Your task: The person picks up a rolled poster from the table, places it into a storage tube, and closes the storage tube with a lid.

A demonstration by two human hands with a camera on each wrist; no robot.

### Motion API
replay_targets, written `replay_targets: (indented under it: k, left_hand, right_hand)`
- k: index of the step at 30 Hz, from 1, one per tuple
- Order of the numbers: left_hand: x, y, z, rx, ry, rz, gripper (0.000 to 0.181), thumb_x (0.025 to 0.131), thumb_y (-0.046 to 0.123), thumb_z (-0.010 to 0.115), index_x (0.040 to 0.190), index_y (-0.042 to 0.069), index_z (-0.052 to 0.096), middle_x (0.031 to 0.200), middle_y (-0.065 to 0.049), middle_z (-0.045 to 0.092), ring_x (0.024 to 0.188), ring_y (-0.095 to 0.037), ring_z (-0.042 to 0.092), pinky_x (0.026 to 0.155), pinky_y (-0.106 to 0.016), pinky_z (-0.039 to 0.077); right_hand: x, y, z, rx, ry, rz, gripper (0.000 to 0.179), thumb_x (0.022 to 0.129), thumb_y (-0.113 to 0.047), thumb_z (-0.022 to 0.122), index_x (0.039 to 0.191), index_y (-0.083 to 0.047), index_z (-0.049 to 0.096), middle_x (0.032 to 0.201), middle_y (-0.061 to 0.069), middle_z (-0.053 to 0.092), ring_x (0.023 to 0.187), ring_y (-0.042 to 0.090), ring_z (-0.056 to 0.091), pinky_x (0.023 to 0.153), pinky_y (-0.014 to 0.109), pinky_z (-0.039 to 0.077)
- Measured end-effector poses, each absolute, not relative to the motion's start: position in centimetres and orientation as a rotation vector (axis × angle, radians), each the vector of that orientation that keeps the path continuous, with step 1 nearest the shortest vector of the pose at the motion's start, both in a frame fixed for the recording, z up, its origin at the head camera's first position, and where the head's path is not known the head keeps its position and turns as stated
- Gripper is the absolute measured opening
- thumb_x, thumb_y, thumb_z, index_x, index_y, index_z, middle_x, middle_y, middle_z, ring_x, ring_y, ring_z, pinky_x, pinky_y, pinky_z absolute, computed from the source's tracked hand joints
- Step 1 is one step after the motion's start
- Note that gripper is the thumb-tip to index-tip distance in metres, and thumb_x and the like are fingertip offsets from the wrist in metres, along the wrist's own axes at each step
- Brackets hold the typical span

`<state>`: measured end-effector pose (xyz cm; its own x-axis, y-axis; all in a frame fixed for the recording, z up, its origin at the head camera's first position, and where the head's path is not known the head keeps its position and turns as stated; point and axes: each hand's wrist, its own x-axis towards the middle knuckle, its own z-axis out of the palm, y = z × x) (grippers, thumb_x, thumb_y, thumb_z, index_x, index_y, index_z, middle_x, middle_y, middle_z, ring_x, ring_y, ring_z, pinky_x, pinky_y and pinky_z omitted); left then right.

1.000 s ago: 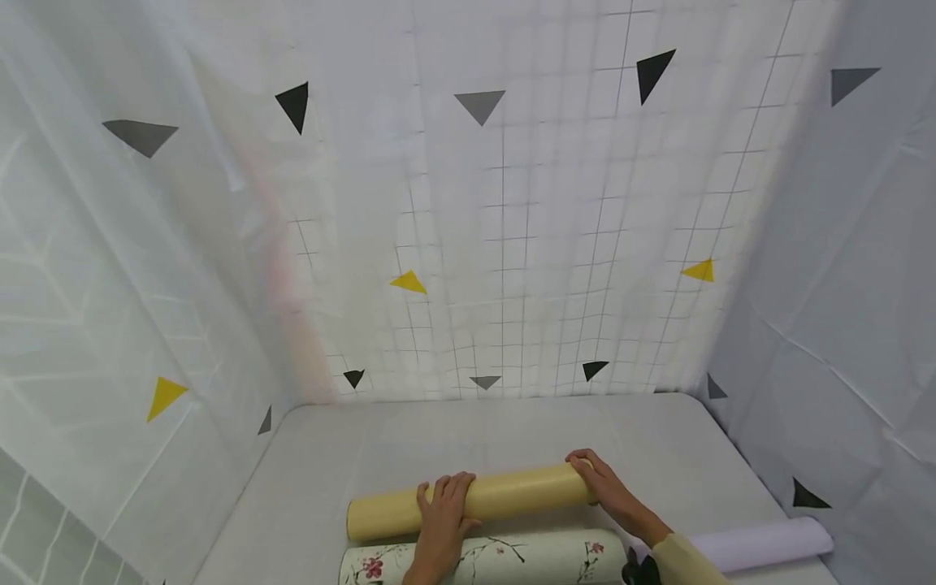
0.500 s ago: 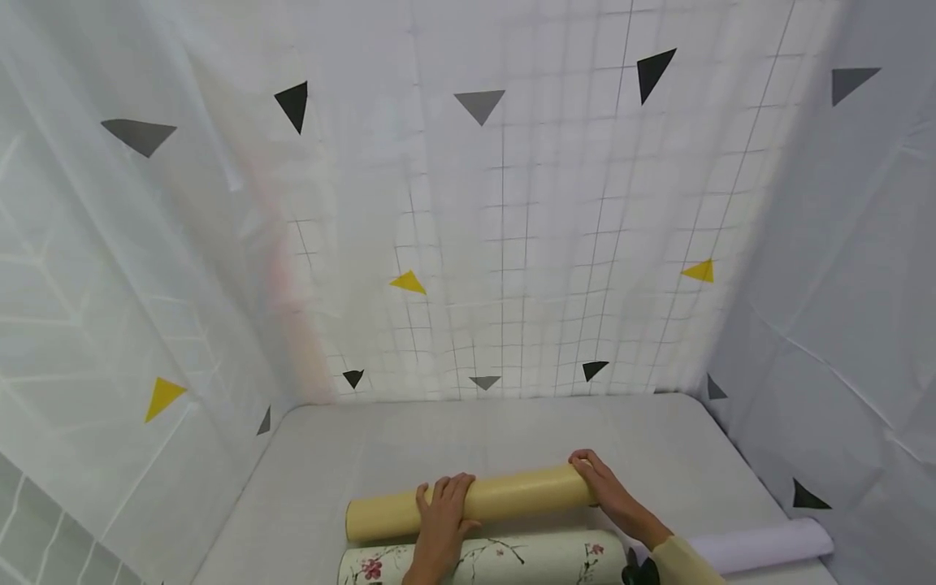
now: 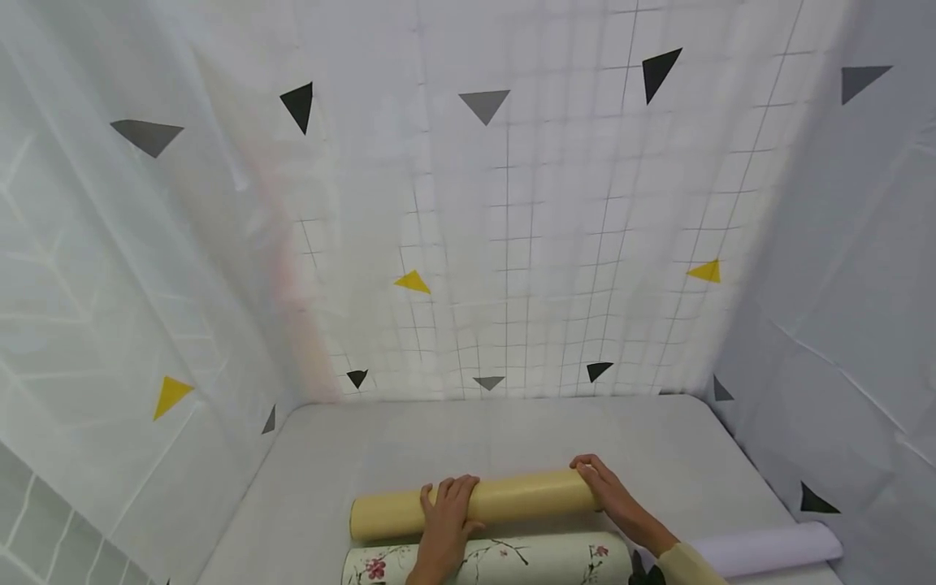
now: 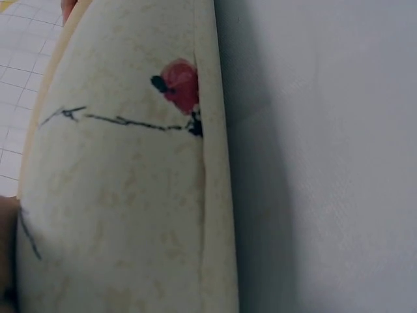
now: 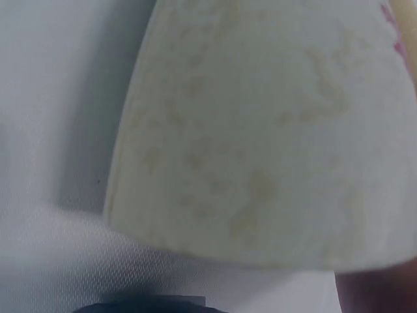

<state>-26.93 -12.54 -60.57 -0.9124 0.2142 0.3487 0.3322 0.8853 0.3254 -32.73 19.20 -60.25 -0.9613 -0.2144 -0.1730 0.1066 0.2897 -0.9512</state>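
Observation:
A yellow wallpaper roll (image 3: 537, 494) lies slightly slanted across the front of the white surface in the head view. My left hand (image 3: 448, 520) grips it left of its middle, fingers spread over the top and thumb on the near side. At its right end, my right hand (image 3: 613, 500) holds on with fingers bent over the edge. Nearer to me lies a cream wallpaper roll (image 3: 544, 561) with red blossoms and dark twigs, partly under my left forearm. This floral roll (image 4: 124, 176) fills much of the left wrist view, and its end (image 5: 260, 163) shows close in the right wrist view.
A pale lilac roll (image 3: 768, 548) lies at the right, partly behind my right sleeve (image 3: 687, 565). White sheets with black, grey and yellow triangles hang as a back wall (image 3: 468, 325) and side walls around the white surface (image 3: 468, 439).
Both hands keep their places on the yellow roll. The whole head view has shifted slightly, so everything appears a little further right and the rolls a touch lower.

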Motion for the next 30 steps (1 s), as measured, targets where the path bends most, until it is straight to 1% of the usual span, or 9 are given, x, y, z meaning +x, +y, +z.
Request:
replay_targets:
  k: [4, 7, 11, 13, 16, 18, 22, 25, 30]
  left_hand:
    - [-26.93, -12.51, -60.69, -0.407, -2.764, -0.550, 0.068, 0.074, 0.033, 0.085, 0.135, 0.016, 0.060, 0.135, 0.000, 0.066, 0.122, -0.027, 0.057, 0.105, -0.066, 0.032]
    - [-27.03, -12.55, -60.80, -0.408, -2.761, -0.533, 0.069, 0.073, 0.034, 0.085, 0.135, 0.017, 0.060, 0.134, 0.001, 0.066, 0.122, -0.026, 0.057, 0.104, -0.066, 0.033]
    - [-27.16, -12.61, -60.89, -0.405, -2.756, -0.514, 0.070, 0.072, 0.035, 0.085, 0.135, 0.018, 0.060, 0.133, 0.001, 0.067, 0.122, -0.025, 0.057, 0.104, -0.065, 0.034]
    - [-27.19, -12.60, -60.93, -0.405, -2.759, -0.513, 0.070, 0.072, 0.035, 0.085, 0.135, 0.018, 0.059, 0.133, 0.002, 0.066, 0.122, -0.025, 0.057, 0.105, -0.065, 0.033]
    - [-27.14, -12.59, -60.94, -0.407, -2.765, -0.528, 0.069, 0.073, 0.034, 0.085, 0.135, 0.018, 0.059, 0.134, 0.002, 0.067, 0.122, -0.026, 0.057, 0.105, -0.066, 0.033]
    - [-27.08, -12.61, -60.93, -0.409, -2.767, -0.547, 0.069, 0.073, 0.033, 0.085, 0.135, 0.018, 0.060, 0.134, 0.001, 0.067, 0.122, -0.026, 0.057, 0.104, -0.066, 0.033]
    - [-26.98, -12.62, -60.81, -0.420, -2.764, -0.592, 0.068, 0.073, 0.031, 0.086, 0.134, 0.018, 0.060, 0.133, 0.001, 0.067, 0.122, -0.027, 0.057, 0.103, -0.067, 0.033]
    - [-27.01, -12.66, -60.77, -0.421, -2.758, -0.608, 0.068, 0.073, 0.030, 0.086, 0.134, 0.017, 0.060, 0.133, 0.001, 0.067, 0.122, -0.027, 0.058, 0.104, -0.067, 0.032]
    - [-27.17, -12.65, -60.78, -0.411, -2.752, -0.606, 0.068, 0.072, 0.030, 0.086, 0.134, 0.017, 0.061, 0.132, 0.000, 0.068, 0.121, -0.028, 0.058, 0.103, -0.067, 0.032]
  right_hand:
    - [-32.75, 19.31, -60.60, -0.082, 2.330, -1.681, 0.053, 0.110, -0.050, 0.039, 0.135, -0.004, 0.048, 0.132, 0.015, 0.055, 0.100, 0.019, 0.053, 0.085, 0.035, 0.045]
    - [-32.79, 19.31, -60.68, -0.050, 2.345, -1.653, 0.060, 0.108, -0.051, 0.042, 0.142, -0.002, 0.048, 0.138, 0.017, 0.055, 0.104, 0.018, 0.055, 0.089, 0.036, 0.046]
    - [-32.79, 19.23, -60.55, -0.020, 2.347, -1.644, 0.074, 0.106, -0.054, 0.045, 0.152, 0.003, 0.040, 0.148, 0.024, 0.051, 0.115, 0.025, 0.058, 0.098, 0.044, 0.049]
    - [-32.75, 19.21, -60.44, -0.016, 2.343, -1.645, 0.078, 0.105, -0.055, 0.045, 0.154, 0.006, 0.036, 0.152, 0.028, 0.047, 0.122, 0.030, 0.057, 0.104, 0.051, 0.047]
    - [-32.64, 19.21, -60.35, -0.014, 2.341, -1.642, 0.081, 0.105, -0.055, 0.045, 0.155, 0.007, 0.033, 0.157, 0.030, 0.040, 0.129, 0.032, 0.053, 0.109, 0.056, 0.043]
    - [-32.59, 19.22, -60.37, -0.014, 2.333, -1.638, 0.081, 0.105, -0.056, 0.044, 0.156, 0.007, 0.032, 0.158, 0.031, 0.038, 0.128, 0.033, 0.053, 0.110, 0.057, 0.043]
    - [-32.42, 19.27, -60.62, -0.014, 2.339, -1.639, 0.079, 0.105, -0.055, 0.045, 0.156, 0.004, 0.033, 0.161, 0.031, 0.034, 0.136, 0.039, 0.050, 0.109, 0.059, 0.043]
    - [-32.42, 19.24, -60.93, -0.024, 2.366, -1.636, 0.073, 0.106, -0.053, 0.046, 0.155, 0.001, 0.038, 0.158, 0.029, 0.040, 0.136, 0.039, 0.051, 0.107, 0.058, 0.044]
    - [-32.55, 18.98, -61.26, -0.002, 2.457, -1.592, 0.064, 0.106, -0.051, 0.047, 0.147, -0.002, 0.047, 0.150, 0.024, 0.051, 0.128, 0.032, 0.056, 0.103, 0.053, 0.046]
